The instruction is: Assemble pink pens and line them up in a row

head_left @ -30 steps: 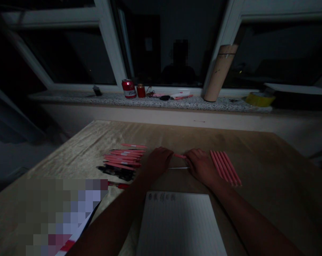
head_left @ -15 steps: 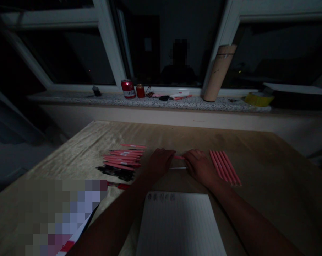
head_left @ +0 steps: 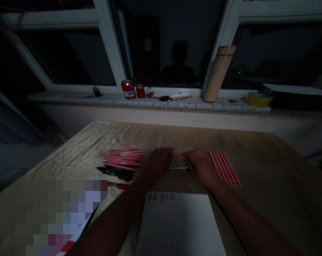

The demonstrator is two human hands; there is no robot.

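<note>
A pink pen (head_left: 179,156) lies crosswise between my two hands. Its left end is in the fingers of my left hand (head_left: 159,160), which are closed around it. My right hand (head_left: 199,164) grips the other end. Just below the pen, a thin whitish stick (head_left: 178,168), perhaps a pen refill, rests on the table, its right end by my right hand. Left of my left hand is a heap of pink pens (head_left: 125,159) with black pens (head_left: 120,174) below it. Several pink pens (head_left: 224,168) are lined up side by side to the right of my right hand.
A lined notebook (head_left: 179,224) with scribbles at its top lies between my forearms. One red pen (head_left: 122,186) is beside my left forearm. Behind the table (head_left: 192,133), the windowsill (head_left: 107,99) holds a red can (head_left: 128,89), a cardboard tube (head_left: 219,74) and yellow tape (head_left: 258,99).
The fingers of my left hand have lifted slightly at the pen's left end, and a little more of the pink pen shows. My right hand has barely moved.
</note>
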